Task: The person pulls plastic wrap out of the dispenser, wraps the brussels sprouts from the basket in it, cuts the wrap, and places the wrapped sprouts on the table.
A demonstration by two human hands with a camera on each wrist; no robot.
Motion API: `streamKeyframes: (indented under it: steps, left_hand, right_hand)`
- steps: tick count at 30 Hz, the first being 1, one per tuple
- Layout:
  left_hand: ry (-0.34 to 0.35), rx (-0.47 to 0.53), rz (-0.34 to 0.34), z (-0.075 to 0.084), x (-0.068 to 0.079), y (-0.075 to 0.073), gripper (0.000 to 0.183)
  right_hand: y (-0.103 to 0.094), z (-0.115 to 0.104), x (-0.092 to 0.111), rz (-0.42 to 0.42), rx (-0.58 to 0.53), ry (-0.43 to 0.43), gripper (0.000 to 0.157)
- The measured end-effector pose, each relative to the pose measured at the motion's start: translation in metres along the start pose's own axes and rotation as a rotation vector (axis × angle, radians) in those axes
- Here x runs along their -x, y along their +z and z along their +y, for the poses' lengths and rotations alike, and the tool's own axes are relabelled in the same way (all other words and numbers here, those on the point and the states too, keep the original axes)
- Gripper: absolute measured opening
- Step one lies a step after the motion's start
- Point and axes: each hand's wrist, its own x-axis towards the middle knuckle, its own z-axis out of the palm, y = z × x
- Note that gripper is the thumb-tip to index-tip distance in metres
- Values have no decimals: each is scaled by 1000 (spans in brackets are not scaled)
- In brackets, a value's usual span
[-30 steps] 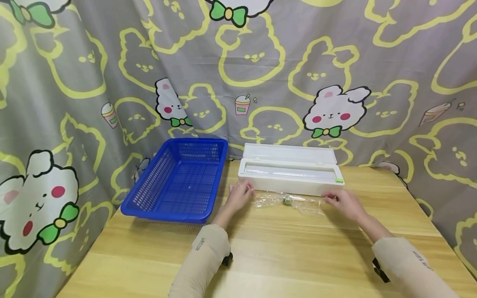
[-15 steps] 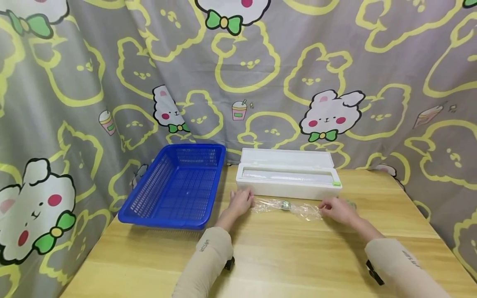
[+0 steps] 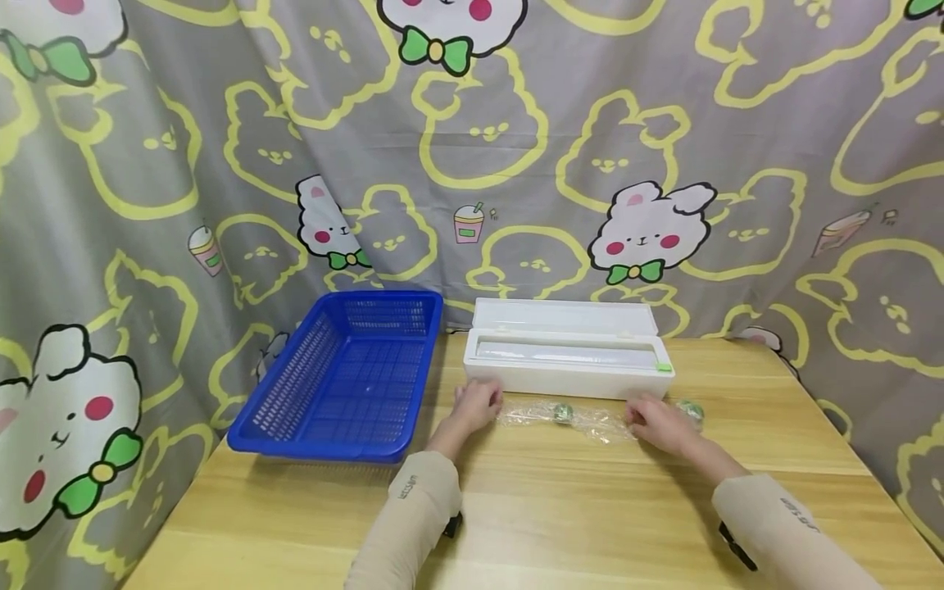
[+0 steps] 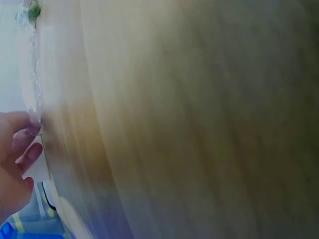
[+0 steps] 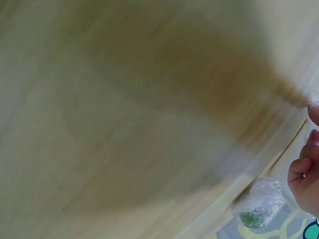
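A strip of clear cling film point(image 3: 597, 424) stretches, crumpled, between my two hands, with a small round green item point(image 3: 564, 413) at its middle. My left hand point(image 3: 475, 406) pinches the film's left end between thumb and fingers; the left wrist view shows the film point(image 4: 36, 89) running up from the fingertips. At the other end, my right hand point(image 3: 660, 424) pinches the film, its fingers curled. Just beyond that hand lies a second green item wrapped in film point(image 3: 691, 412), also in the right wrist view as a wrapped ball point(image 5: 259, 204).
Behind the hands stands a white cling film dispenser point(image 3: 568, 381), its lid point(image 3: 564, 315) raised, a green slider point(image 3: 664, 367) at its right end. A blue plastic basket point(image 3: 324, 449) sits on the wooden table point(image 3: 575, 516) at left. A patterned curtain point(image 3: 516, 123) hangs behind.
Both hands have come slightly nearer the person, away from the dispenser, with the film between them. The second wrapped item now shows beside the right hand. The head view has tilted up a little.
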Motion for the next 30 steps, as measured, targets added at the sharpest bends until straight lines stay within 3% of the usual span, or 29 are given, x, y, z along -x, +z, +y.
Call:
streamKeyframes:
  steps: [4, 9, 17, 22, 26, 30]
  left_hand:
    - [54, -67, -41, -1, 4, 5, 25]
    - [28, -56, -88, -3, 7, 5, 30]
    - [21, -49, -156, -7, 5, -8, 8]
    - [10, 3, -189, -9, 9, -13, 8]
    - [24, 10, -202, -10, 11, -18, 12]
    - [27, 11, -166, -3, 10, -21, 23]
  right_hand:
    - [4, -1, -1, -16, -2, -61, 23]
    - [2, 2, -2, -84, -74, -66, 15]
    - [-10, 6, -3, -156, -113, -45, 9]
    - [-12, 5, -6, -208, -128, -12, 11]
    - [-15, 4, -8, -237, -124, -31, 11]
    - [-21, 2, -9, -227, -76, -69, 8]
